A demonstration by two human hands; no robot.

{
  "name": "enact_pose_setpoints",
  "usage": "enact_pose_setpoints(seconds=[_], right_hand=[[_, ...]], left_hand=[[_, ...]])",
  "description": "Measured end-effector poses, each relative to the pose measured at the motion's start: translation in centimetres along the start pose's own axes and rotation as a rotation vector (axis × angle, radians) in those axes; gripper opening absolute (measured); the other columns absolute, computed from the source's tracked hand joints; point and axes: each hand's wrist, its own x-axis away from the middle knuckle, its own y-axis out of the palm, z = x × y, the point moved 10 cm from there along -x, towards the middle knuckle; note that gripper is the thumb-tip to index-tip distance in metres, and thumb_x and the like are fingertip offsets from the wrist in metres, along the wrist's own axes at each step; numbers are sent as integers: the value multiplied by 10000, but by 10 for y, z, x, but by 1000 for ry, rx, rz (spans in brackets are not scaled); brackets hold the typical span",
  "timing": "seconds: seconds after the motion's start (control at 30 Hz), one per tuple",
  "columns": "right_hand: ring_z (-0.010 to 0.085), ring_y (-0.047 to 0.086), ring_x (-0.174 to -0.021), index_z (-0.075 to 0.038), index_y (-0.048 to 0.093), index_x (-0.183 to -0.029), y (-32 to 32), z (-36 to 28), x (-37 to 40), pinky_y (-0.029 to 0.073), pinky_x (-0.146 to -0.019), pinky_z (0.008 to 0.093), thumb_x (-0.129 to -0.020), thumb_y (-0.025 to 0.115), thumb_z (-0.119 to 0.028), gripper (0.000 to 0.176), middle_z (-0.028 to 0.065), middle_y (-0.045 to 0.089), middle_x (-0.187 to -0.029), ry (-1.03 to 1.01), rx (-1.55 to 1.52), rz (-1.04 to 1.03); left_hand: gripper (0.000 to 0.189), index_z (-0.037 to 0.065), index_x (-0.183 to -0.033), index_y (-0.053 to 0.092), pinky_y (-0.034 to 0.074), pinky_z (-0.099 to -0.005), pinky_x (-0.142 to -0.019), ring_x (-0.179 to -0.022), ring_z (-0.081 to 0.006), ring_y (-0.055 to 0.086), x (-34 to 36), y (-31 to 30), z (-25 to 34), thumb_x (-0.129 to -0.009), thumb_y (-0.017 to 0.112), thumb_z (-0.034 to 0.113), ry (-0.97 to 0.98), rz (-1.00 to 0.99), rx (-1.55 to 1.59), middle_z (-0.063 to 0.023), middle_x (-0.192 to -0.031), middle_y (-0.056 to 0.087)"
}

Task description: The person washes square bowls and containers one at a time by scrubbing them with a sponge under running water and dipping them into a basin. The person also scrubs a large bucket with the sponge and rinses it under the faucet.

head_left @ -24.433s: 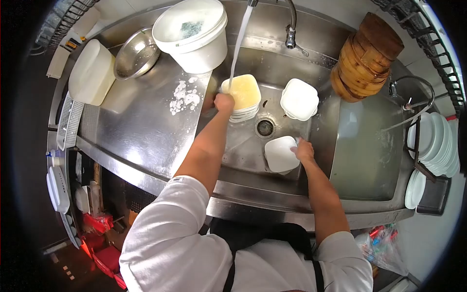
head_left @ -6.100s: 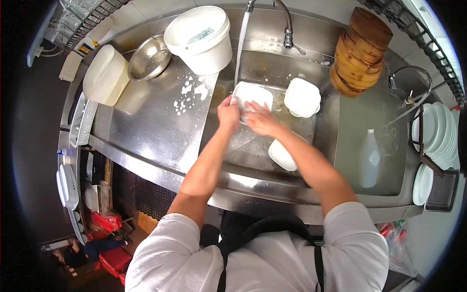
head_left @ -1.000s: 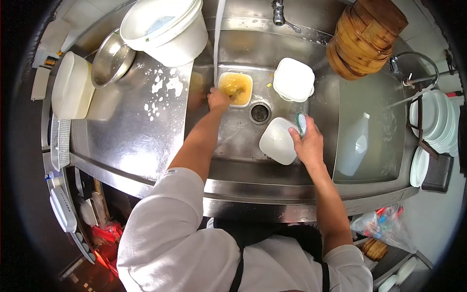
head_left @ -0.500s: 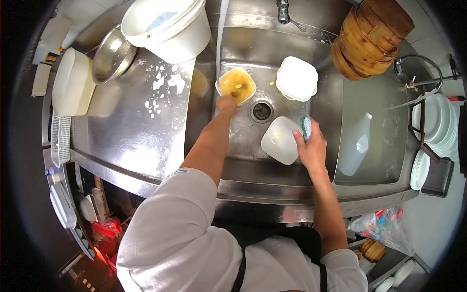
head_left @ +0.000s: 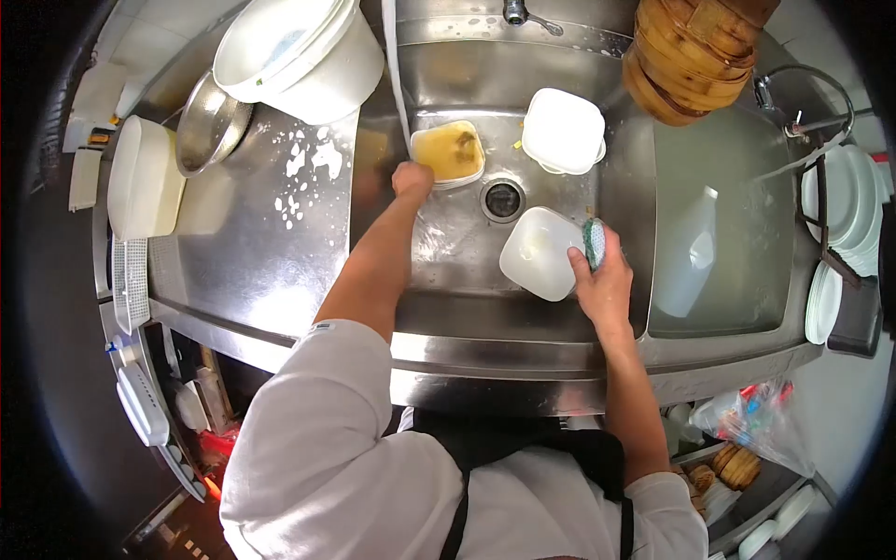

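My left hand [head_left: 413,177] is closed at the near left corner of a white plastic container [head_left: 463,180] in the sink. Cloudy yellow-brown liquid [head_left: 446,152] with darker bits fills it. My right hand [head_left: 603,282] grips a green and whitish sponge [head_left: 595,245] between fingers and thumb. That thumb touches the right rim of an empty-looking white square container [head_left: 541,257] tilted in the sink, with a few specks inside. Behind it, another white squarish container or lid stack [head_left: 564,131] rests near the drain [head_left: 503,200].
A hose [head_left: 394,75] hangs down beside the liquid-filled container. White buckets [head_left: 327,79] and a metal colander [head_left: 213,126] stand on the left counter [head_left: 252,233]. At right, a water-filled basin [head_left: 747,261] holds a plastic bottle [head_left: 689,252]; bamboo steamers [head_left: 691,61] are stacked behind.
My left hand has shifted from the container's near edge to its left corner, and the food bits in the liquid have moved. My right hand keeps the sponge. The camera view has shifted slightly.
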Motion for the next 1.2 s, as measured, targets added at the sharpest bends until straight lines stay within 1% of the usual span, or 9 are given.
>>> enact_pose_setpoints(seconds=[0.17, 0.3, 0.43, 0.53, 0.73, 0.87, 0.93, 1.07, 1.2], right_hand=[[384, 640, -974, -9, 511, -1229, -2, -7, 1, 498, -850, 409, -829, 717, -183, 483, 238, 641, -1052, -17, -45, 43], [382, 638, -963, -8, 516, -1234, -3, -11, 3, 496, -852, 397, -836, 707, -186, 476, 232, 642, -1049, -3, -75, 66], [358, 645, -892, 0, 553, -1178, -3, -13, 5, 501, -809, 385, -870, 661, -244, 408, 220, 648, -1005, -100, -123, 128], [339, 648, -813, 11, 594, -1069, -6, -22, 2, 505, -754, 388, -893, 622, -285, 346, 212, 656, -915, -66, -170, 123], [375, 653, -744, -14, 606, -991, 71, -27, -60, 510, -693, 420, -911, 592, -290, 288, 218, 657, -770, -64, -319, 135], [415, 598, -1024, -63, 540, -1200, 162, -89, -101, 465, -878, 490, -900, 569, -256, 358, 288, 609, -1091, -270, -189, -57], [421, 487, -1200, -101, 481, -1324, 219, -112, -70, 387, -1009, 480, -890, 556, -220, 457, 297, 502, -1279, -347, -16, -508], [392, 295, -1366, -138, 348, -1447, 200, -99, -41, 187, -1111, 597, -927, 462, -211, 538, 291, 296, -1453, -860, 562, -401], [376, 188, -1427, -134, 352, -1445, 217, -127, -40, 136, -1118, 619, -931, 443, -164, 523, 243, 219, -1521, -599, 16, -463]], left_hand=[[137, -35, -928, 606, 486, -333, -441, -524, -238, 563, -17, 37, -12, -814, 538, 2, -278, -246, 849, -111, -717, 599], [217, -29, -1072, 540, 467, -286, -399, -494, -212, 528, -8, 63, -4, -871, 463, 1, -514, -654, 815, -148, -817, 570], [253, -28, -1144, 491, 484, -274, -378, -599, -294, 660, -2, 7, 26, -910, 453, 58, -190, -293, 596, -216, -932, 606], [446, 62, -1325, 362, 569, -451, -584, -906, -381, 667, 16, -49, 47, -890, 457, 41, 10, -144, 158, -248, -1081, 609], [596, 139, -1389, 221, 465, -446, -954, -1094, -447, 580, 174, -131, 67, -859, 481, 64, 295, 206, 235, -301, -1174, 581], [547, 175, -1428, 286, 567, -456, -773, -1052, -284, 605, 200, -101, 72, -916, 411, 29, 424, -85, 1153, -163, -1160, 602], [447, 130, -1408, 360, 549, -415, -843, -1059, -266, 592, 193, -103, 69, -971, 390, 39, 449, -62, 1273, -144, -1207, 582], [370, 43, -1373, 434, 495, -350, -903, -1038, -223, 587, 211, -124, 34, -1009, 410, 102, 443, -14, 1320, -134, -1200, 590], [370, 8, -1344, 483, 478, -301, -873, -1011, -174, 586, 229, -95, 46, -982, 450, 73, 303, -8, 1401, -128, -1175, 615]])
